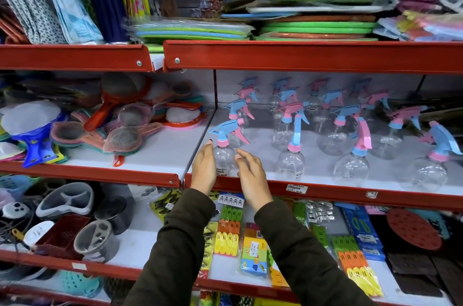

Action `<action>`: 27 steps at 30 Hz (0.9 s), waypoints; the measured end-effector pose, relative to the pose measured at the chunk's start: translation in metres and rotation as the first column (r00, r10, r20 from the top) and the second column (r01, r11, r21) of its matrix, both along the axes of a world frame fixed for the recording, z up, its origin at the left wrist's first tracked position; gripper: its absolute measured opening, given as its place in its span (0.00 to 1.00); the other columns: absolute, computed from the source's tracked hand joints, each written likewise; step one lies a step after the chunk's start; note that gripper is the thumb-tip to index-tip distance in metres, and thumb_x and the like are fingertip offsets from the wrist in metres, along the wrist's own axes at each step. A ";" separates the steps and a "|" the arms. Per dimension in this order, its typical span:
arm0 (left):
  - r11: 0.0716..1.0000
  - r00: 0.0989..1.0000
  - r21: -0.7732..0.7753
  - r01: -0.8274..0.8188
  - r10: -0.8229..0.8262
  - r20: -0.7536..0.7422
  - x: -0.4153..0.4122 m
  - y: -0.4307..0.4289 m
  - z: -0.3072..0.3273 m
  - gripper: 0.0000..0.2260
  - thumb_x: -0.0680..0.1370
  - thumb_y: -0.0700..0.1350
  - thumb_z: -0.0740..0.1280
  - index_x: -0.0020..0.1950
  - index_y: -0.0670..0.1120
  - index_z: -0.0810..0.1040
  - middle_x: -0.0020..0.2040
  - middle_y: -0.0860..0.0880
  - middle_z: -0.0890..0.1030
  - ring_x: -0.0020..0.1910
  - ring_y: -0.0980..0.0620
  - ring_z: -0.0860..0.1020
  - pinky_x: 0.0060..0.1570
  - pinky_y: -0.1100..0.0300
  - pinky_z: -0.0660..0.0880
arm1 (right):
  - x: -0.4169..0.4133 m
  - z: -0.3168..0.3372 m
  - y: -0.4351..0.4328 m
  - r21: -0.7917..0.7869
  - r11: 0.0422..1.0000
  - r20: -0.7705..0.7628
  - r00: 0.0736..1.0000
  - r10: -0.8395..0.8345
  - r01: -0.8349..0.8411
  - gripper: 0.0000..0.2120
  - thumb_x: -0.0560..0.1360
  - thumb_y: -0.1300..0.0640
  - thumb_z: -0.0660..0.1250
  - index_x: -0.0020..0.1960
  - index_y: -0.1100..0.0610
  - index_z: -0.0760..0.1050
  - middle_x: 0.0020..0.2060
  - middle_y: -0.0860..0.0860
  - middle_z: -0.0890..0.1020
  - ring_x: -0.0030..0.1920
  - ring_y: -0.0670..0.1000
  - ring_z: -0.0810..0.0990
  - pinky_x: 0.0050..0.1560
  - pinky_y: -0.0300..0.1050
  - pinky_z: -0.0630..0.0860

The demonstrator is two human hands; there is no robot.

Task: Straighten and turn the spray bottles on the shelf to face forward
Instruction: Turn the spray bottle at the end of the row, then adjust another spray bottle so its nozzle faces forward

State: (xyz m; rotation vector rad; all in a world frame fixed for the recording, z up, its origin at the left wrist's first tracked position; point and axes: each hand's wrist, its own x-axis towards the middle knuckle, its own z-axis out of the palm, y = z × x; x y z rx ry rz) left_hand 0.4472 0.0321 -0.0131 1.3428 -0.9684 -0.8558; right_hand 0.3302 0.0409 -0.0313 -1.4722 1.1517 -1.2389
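Note:
Several clear round spray bottles with pink and blue trigger heads stand on the white middle shelf (263, 140). The front-left bottle (223, 158) has a blue head whose nozzle points left. My left hand (204, 168) lies flat against its left side, fingers straight. My right hand (250, 173) hovers just to its right, fingers loosely apart, not closed around it. Another front bottle (290, 161) and one further right (352, 168) have heads turned different ways. The far-right bottle (429, 173) has a tilted head.
The shelf's red front lip (325, 191) carries a price tag. Plastic strainers (125, 130) pile up on the left shelf section. Packs of clothes pegs (228, 230) hang below my arms. Stacked foam mats (313, 25) fill the shelf above.

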 end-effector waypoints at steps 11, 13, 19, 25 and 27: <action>0.954 0.995 -0.295 -0.045 0.068 0.070 -0.087 0.025 -0.012 0.16 0.83 0.50 0.53 0.62 0.49 0.78 0.62 0.50 0.78 0.65 0.53 0.73 0.69 0.48 0.68 | -0.081 -0.010 0.024 -0.138 0.951 0.194 0.949 -0.248 0.277 0.13 0.82 0.55 0.59 0.62 0.52 0.78 0.62 0.52 0.75 0.55 0.26 0.74 0.57 0.25 0.69; 0.974 0.996 -0.222 0.053 -0.037 0.077 -0.103 0.021 -0.012 0.17 0.83 0.49 0.52 0.65 0.48 0.77 0.65 0.48 0.77 0.67 0.50 0.72 0.70 0.47 0.67 | -0.096 -0.010 0.019 -0.120 0.941 0.185 0.938 -0.293 0.318 0.13 0.82 0.55 0.58 0.63 0.52 0.77 0.62 0.52 0.74 0.56 0.30 0.74 0.56 0.23 0.67; 0.985 0.978 -0.015 0.175 -0.172 0.122 -0.137 0.014 -0.009 0.20 0.83 0.51 0.50 0.70 0.47 0.73 0.70 0.44 0.71 0.70 0.46 0.69 0.74 0.51 0.62 | -0.123 0.001 -0.013 -0.042 0.947 0.120 0.943 -0.310 0.317 0.18 0.83 0.53 0.55 0.71 0.52 0.72 0.65 0.48 0.70 0.66 0.44 0.69 0.64 0.30 0.63; 0.973 0.961 0.025 0.228 -0.229 0.153 -0.144 0.005 -0.013 0.20 0.83 0.52 0.50 0.73 0.49 0.68 0.72 0.45 0.68 0.74 0.49 0.65 0.67 0.62 0.57 | -0.128 0.001 -0.028 0.092 0.978 0.124 0.973 -0.197 0.187 0.17 0.83 0.54 0.55 0.68 0.58 0.74 0.67 0.55 0.78 0.67 0.52 0.76 0.67 0.42 0.70; 0.970 0.963 0.036 0.240 -0.242 0.121 -0.145 0.001 -0.013 0.21 0.83 0.53 0.51 0.74 0.49 0.67 0.73 0.46 0.67 0.74 0.50 0.64 0.67 0.63 0.56 | -0.130 -0.003 -0.023 0.070 0.978 0.104 0.974 -0.202 0.195 0.18 0.83 0.55 0.56 0.69 0.57 0.73 0.69 0.55 0.76 0.70 0.53 0.74 0.73 0.49 0.69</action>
